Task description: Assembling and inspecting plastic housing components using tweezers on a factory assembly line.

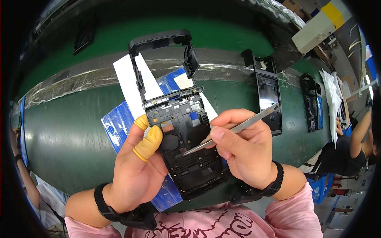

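My left hand [137,168] grips the left edge of a black plastic device housing [186,137], its thumb and a finger covered by yellow finger cots [149,143]. The housing is tilted in front of me, with an open rectangular frame [160,39] at its far end. Inside it are ribs, brass-coloured spots, a round black disc [171,141] and a small blue patch [193,116]. Metal tweezers [254,120] are pinched in my right hand [250,156]. Their tips lie over the housing's inner face, right of the disc; whether they hold anything is too small to tell.
Beneath the housing are a blue plastic-covered sheet [118,123] and white paper [149,79] on the green worktop [67,139]. More black housings [268,88] [312,104] lie to the right. A dark part [84,39] sits at far left. Other people are at both sides.
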`<state>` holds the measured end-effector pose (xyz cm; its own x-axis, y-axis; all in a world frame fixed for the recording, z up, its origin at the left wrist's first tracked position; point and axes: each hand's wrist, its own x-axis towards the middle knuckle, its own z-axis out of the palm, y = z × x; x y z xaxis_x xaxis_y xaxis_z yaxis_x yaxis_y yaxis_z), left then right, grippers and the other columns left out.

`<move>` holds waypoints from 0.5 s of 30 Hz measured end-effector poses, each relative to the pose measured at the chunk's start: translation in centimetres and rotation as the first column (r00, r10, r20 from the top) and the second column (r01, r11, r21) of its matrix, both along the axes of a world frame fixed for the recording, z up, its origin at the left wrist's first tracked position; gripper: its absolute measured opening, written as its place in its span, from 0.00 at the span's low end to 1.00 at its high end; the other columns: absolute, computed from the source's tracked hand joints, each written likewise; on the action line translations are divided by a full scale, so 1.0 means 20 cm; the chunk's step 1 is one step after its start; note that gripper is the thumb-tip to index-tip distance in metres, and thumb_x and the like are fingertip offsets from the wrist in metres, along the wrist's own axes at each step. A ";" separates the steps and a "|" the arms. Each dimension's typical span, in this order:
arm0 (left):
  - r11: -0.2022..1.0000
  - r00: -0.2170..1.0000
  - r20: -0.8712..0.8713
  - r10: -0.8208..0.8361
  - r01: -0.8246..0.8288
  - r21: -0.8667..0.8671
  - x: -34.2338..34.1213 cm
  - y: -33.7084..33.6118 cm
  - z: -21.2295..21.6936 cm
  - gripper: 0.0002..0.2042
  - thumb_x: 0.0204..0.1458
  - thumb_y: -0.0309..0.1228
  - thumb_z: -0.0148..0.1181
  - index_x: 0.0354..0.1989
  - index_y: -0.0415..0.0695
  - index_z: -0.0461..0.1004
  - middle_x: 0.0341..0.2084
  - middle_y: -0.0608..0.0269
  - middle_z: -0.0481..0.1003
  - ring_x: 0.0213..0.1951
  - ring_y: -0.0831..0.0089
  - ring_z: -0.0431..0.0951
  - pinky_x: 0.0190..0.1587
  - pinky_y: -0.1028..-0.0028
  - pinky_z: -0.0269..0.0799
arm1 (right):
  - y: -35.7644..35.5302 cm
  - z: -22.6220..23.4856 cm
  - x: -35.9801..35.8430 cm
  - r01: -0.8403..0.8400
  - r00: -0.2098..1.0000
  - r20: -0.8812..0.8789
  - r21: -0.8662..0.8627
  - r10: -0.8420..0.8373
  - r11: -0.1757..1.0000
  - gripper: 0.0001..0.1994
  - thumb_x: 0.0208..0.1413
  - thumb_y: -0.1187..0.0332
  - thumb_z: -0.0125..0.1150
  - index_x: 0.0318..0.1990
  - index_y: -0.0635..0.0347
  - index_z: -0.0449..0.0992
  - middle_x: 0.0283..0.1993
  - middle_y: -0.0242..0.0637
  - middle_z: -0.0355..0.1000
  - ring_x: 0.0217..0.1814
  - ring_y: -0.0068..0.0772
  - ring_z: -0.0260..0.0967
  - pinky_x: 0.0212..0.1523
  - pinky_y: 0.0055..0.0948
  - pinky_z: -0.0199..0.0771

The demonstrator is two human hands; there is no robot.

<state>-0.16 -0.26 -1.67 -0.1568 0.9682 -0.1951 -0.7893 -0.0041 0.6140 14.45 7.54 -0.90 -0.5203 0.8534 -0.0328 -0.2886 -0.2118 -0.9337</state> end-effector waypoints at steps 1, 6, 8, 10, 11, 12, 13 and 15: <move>0.999 0.999 -0.016 0.030 -0.030 -0.038 0.00 0.00 0.01 0.17 0.53 0.35 0.42 0.49 0.42 0.56 0.43 0.59 0.65 0.46 0.66 0.67 0.47 0.67 0.65 | 0.00 0.01 0.00 0.003 1.000 -0.005 -0.045 -0.003 0.999 0.08 0.45 0.81 0.54 0.35 0.68 0.69 0.23 0.33 0.68 0.17 0.11 0.57 0.16 0.10 0.54; 0.998 0.998 -0.028 -0.056 0.056 -0.001 -0.06 0.01 0.01 0.22 0.47 0.19 0.45 0.53 0.45 0.53 0.47 0.55 0.62 0.48 0.66 0.65 0.48 0.66 0.62 | 0.07 0.07 0.03 0.122 0.982 -0.133 -0.092 -0.134 0.988 0.09 0.46 0.78 0.53 0.37 0.70 0.67 0.22 0.34 0.68 0.15 0.13 0.56 0.17 0.13 0.57; 0.996 0.984 -0.162 -0.079 0.083 0.015 -0.03 0.03 0.00 0.26 0.43 0.14 0.46 0.53 0.45 0.52 0.47 0.56 0.62 0.48 0.66 0.65 0.47 0.67 0.63 | 0.11 0.09 0.08 0.122 0.981 -0.149 -0.018 -0.123 0.992 0.09 0.46 0.78 0.54 0.36 0.69 0.68 0.22 0.33 0.68 0.16 0.13 0.56 0.17 0.12 0.56; 0.997 0.970 -0.241 0.017 -0.036 -0.074 -0.02 0.07 -0.02 0.33 0.35 0.07 0.45 0.54 0.45 0.52 0.45 0.58 0.63 0.45 0.67 0.67 0.44 0.70 0.65 | 0.13 0.10 0.11 0.154 0.977 -0.145 -0.021 -0.155 0.988 0.07 0.45 0.77 0.55 0.34 0.68 0.69 0.22 0.32 0.68 0.16 0.12 0.56 0.16 0.12 0.55; 0.998 0.963 -0.271 0.010 -0.025 -0.050 -0.02 0.10 -0.03 0.32 0.34 0.08 0.45 0.53 0.44 0.53 0.43 0.60 0.63 0.43 0.68 0.67 0.41 0.72 0.66 | 0.13 0.11 0.14 0.122 0.980 -0.162 0.014 -0.118 0.992 0.06 0.46 0.75 0.55 0.33 0.66 0.70 0.22 0.31 0.68 0.18 0.12 0.57 0.16 0.11 0.56; 0.997 0.932 -0.361 0.032 -0.056 -0.055 -0.05 0.11 0.02 0.31 0.33 0.08 0.45 0.52 0.42 0.54 0.44 0.59 0.63 0.43 0.68 0.67 0.41 0.73 0.66 | 0.11 0.13 0.12 0.112 0.988 -0.114 0.036 -0.107 0.993 0.06 0.46 0.75 0.55 0.33 0.65 0.70 0.23 0.30 0.67 0.20 0.11 0.59 0.18 0.11 0.57; 0.997 0.889 -0.455 0.044 -0.071 -0.042 -0.09 0.16 0.03 0.29 0.35 0.10 0.46 0.51 0.41 0.55 0.42 0.60 0.64 0.42 0.69 0.68 0.41 0.74 0.66 | 0.10 0.12 0.11 0.056 0.990 -0.135 0.041 -0.050 0.998 0.05 0.47 0.75 0.55 0.32 0.64 0.69 0.24 0.28 0.66 0.23 0.10 0.59 0.21 0.11 0.58; 0.995 0.815 -0.574 0.079 -0.100 -0.005 -0.19 0.31 0.07 0.24 0.39 0.15 0.46 0.49 0.40 0.57 0.40 0.62 0.66 0.38 0.72 0.69 0.40 0.75 0.66 | 0.05 0.06 0.07 -0.011 0.972 -0.235 -0.003 0.009 1.000 0.07 0.46 0.78 0.55 0.34 0.67 0.69 0.28 0.32 0.68 0.27 0.15 0.64 0.26 0.13 0.63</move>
